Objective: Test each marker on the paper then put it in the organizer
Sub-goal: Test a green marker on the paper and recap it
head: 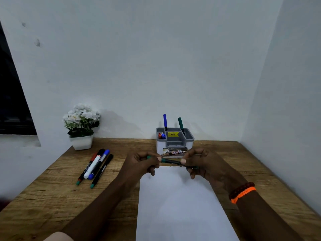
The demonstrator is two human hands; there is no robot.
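Observation:
I hold a green marker [171, 161] level above the far end of the white paper [180, 202]. My left hand [142, 163] grips its capped left end and my right hand [199, 161] grips the barrel at the right. The grey and white organizer [174, 139] stands just behind my hands, with a blue marker [165, 121] and a green marker [181, 125] upright in it, plus a red and a blue item low in its left compartment. Several more markers [95, 166] lie side by side on the desk to the left.
A white pot of white flowers [81, 126] stands at the back left of the wooden desk [52, 197]. White walls close in behind and on the right. A dark window [12, 101] is at the far left.

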